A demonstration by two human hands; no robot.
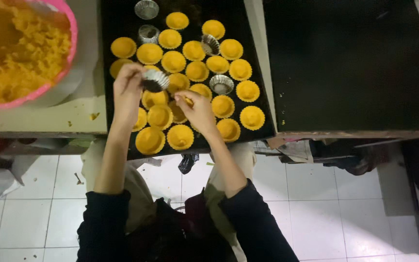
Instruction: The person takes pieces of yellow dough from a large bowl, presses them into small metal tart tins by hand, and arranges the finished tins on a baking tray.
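Observation:
My left hand (128,92) holds a small fluted metal tart mould (154,80) tilted above a black baking tray (122,19). My right hand (197,110) hovers just right of it, fingers pinched on a bit of yellow dough over the tray's near rows. The tray carries several round yellow dough shells (241,69) packed in rows. Among them stand a few empty metal moulds (221,84), two of them at the far left end (147,8).
A pink bowl (69,53) heaped with crumbly yellow dough sits at the left on a pale counter (49,119). A second black tray (350,63) lies to the right. Below the counter edge are white floor tiles (316,204) and my dark sleeves.

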